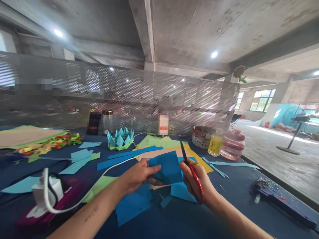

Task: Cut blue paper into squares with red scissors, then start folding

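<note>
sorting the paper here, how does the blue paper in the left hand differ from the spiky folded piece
The blue paper is deep blue; the folded piece is lighter blue over green. The blue paper looks mostly flat; the folded piece rises in many points. The left hand holds the blue paper; the folded piece sits on the table. Both look like paper.

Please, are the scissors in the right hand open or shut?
Shut, it seems: the scissors in the right hand show one narrow dark blade shape, with no gap visible.
</note>
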The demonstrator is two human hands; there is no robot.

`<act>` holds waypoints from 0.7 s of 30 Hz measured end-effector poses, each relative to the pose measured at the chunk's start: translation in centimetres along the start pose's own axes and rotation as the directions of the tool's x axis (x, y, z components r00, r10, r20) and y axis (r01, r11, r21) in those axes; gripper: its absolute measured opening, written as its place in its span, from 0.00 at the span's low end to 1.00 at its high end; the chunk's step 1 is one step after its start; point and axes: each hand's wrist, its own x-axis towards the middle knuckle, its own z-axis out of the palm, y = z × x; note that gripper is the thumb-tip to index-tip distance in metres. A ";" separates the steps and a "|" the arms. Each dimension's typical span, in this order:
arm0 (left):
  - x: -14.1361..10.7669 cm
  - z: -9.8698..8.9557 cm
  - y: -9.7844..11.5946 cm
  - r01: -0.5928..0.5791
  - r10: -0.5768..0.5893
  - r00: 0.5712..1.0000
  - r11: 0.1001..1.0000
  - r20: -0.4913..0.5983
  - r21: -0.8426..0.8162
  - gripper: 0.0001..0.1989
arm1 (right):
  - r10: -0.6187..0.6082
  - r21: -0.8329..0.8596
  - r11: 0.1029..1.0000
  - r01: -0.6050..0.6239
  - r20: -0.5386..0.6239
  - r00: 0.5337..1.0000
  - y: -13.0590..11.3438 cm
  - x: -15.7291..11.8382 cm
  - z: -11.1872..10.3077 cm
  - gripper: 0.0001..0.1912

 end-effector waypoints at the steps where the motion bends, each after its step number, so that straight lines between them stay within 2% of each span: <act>1: -0.1 -0.1 0.0 0.012 -0.013 0.999 1.000 0.035 0.026 0.18 | 0.006 0.039 0.999 -0.005 -0.009 1.000 -0.1 0.0 0.0 0.23; 3: -0.3 -0.4 0.1 0.028 -0.041 0.987 0.996 0.154 0.088 0.17 | 0.021 0.080 0.997 -0.022 0.017 1.000 -0.3 0.1 -0.1 0.23; 6: -0.6 -0.6 0.0 0.045 -0.095 0.947 0.985 0.306 0.168 0.16 | 0.055 0.046 0.997 -0.061 0.116 0.992 -0.6 0.2 -0.2 0.20; 10: -0.6 -0.6 0.1 0.059 -0.135 0.921 0.975 0.365 0.213 0.16 | 0.085 -0.055 0.996 -0.076 0.182 0.980 -0.5 0.2 -0.2 0.15; 16: -0.7 -0.7 0.0 0.087 -0.157 0.923 0.974 0.352 0.209 0.13 | 0.039 -0.160 0.987 -0.014 0.154 0.987 -0.3 -0.1 -0.3 0.14; 21: -0.7 -0.6 0.1 0.135 -0.181 0.965 0.963 0.191 0.232 0.13 | -0.026 -0.211 0.976 0.051 0.120 0.992 0.4 0.2 -0.3 0.14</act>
